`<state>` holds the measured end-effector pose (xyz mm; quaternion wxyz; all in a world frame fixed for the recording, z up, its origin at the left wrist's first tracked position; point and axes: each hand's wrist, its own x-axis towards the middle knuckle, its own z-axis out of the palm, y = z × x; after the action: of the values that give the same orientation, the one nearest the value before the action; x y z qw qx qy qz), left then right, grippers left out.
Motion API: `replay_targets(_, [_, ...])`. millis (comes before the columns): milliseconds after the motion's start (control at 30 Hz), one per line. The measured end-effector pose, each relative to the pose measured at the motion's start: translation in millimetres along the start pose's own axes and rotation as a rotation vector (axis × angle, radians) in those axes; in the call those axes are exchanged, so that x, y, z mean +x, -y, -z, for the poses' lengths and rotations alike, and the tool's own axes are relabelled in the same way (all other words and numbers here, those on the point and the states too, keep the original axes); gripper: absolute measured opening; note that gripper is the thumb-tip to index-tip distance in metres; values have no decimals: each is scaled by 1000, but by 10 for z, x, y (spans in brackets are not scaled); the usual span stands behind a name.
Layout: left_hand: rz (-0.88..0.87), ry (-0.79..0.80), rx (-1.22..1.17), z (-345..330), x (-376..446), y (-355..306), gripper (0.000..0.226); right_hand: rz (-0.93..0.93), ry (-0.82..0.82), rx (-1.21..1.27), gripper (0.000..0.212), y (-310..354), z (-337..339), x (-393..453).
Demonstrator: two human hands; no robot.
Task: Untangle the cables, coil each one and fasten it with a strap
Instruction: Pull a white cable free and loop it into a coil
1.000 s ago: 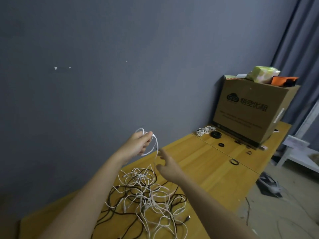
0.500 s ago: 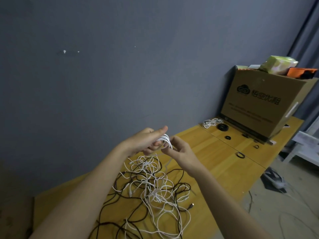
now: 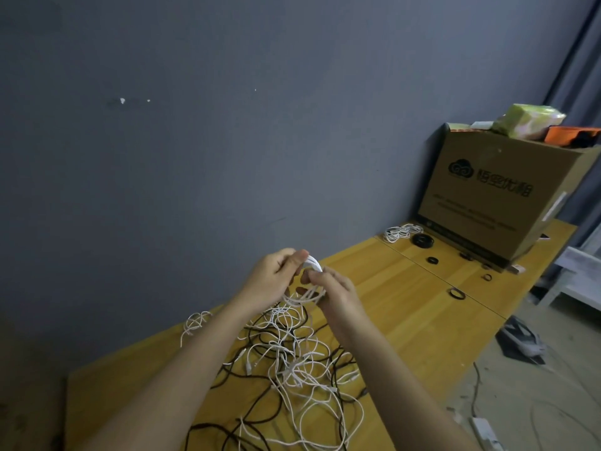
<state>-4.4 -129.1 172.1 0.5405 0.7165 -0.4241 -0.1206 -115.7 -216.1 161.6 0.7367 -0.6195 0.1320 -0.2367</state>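
Both hands are raised above a tangle of white and black cables (image 3: pixel 292 362) on the wooden table (image 3: pixel 406 320). My left hand (image 3: pixel 273 278) pinches the top of a small white cable coil (image 3: pixel 313 263) between thumb and fingers. My right hand (image 3: pixel 335 292) grips the same coil from the right, its lower loops (image 3: pixel 302 299) hanging between the two hands and trailing down into the tangle. Several black straps lie farther along the table, among them a ring (image 3: pixel 457 292) and a smaller one (image 3: pixel 432 260).
A finished white coil (image 3: pixel 398 232) and a black coil (image 3: pixel 422 239) lie at the far end beside a large cardboard box (image 3: pixel 500 196) with packets on top. A small white bundle (image 3: pixel 195 322) sits by the grey wall. Floor clutter lies right of the table edge.
My right hand has come up from open beside the cable and taken hold of the coil. My left hand has lowered slightly, and the loose loop has become a tighter coil between both hands.
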Motion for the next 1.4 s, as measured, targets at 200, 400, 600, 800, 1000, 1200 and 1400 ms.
replay_targets(200, [89, 2, -129, 110, 33, 132, 44, -45, 82, 207, 12, -78, 51, -16])
replay_targets(400, [158, 221, -321, -62, -240, 78, 40, 29, -125, 69, 26, -192, 102, 3])
replay_targets(600, [106, 186, -578, -95, -391, 10, 45, 54, -60, -46, 28, -248, 21, 39])
replay_targets(800, [40, 155, -695, -114, -405, -123, 27, 14, 19, -63, 30, -245, -9, 53])
replay_targets(1000, [93, -67, -659, -23, -301, -125, 32, 40, 44, -282, 25, -469, 168, -43])
replay_targets(1200, [146, -240, -737, 59, -108, -128, 33, -62, 74, -401, 22, -857, 182, -186])
replay_targets(1400, [106, -161, -523, -91, -20, 50, 14, 410, 164, -1199, 36, -844, 42, -229])
